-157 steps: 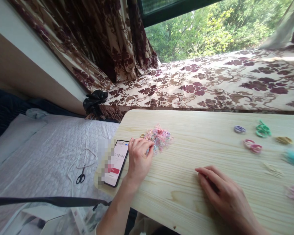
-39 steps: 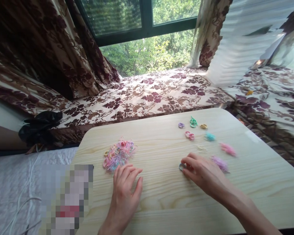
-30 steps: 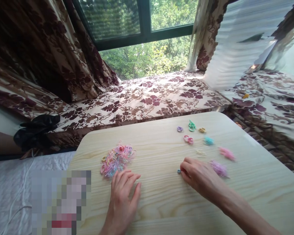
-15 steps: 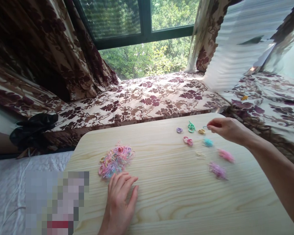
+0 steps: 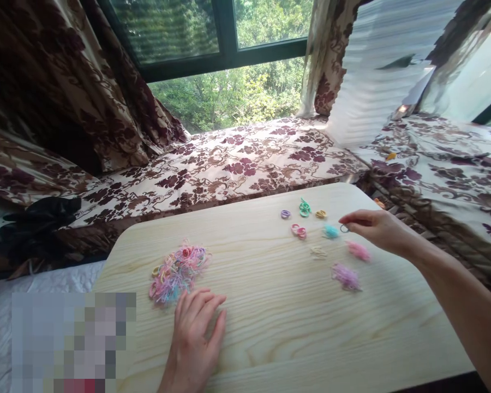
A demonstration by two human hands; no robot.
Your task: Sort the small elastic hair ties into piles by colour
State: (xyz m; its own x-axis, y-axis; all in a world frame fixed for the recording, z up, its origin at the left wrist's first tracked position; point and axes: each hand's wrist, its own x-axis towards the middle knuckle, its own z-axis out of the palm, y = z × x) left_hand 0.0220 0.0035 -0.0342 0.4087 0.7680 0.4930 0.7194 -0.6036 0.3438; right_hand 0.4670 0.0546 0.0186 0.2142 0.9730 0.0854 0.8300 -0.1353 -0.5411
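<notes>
My right hand (image 5: 368,226) pinches a small bluish hair tie (image 5: 344,228) above the right part of the table, just beside a turquoise bunch of bands (image 5: 331,232). My left hand (image 5: 199,327) rests with fingers stretched on the tabletop, its fingertips at the near edge of a mixed pile of coloured hair ties (image 5: 178,273). Around the right hand lie small sorted groups: purple ties (image 5: 285,214), green ties (image 5: 305,207), yellow ties (image 5: 321,214), pink-red ties (image 5: 298,231), cream bands (image 5: 318,252), a pink bunch (image 5: 358,251) and a lilac bunch (image 5: 346,277).
The pale wooden table (image 5: 245,338) has rounded corners. Behind it runs a ledge with floral cloth (image 5: 229,164), under a window. A black bag-like thing (image 5: 36,224) sits at the left, above a white quilted cover (image 5: 85,278). A blurred patch hides the lower left.
My right hand has come nearer and down, from behind the turquoise bunch to beside it, with the bluish tie. My left hand stays by the pile. The view has shifted a little.
</notes>
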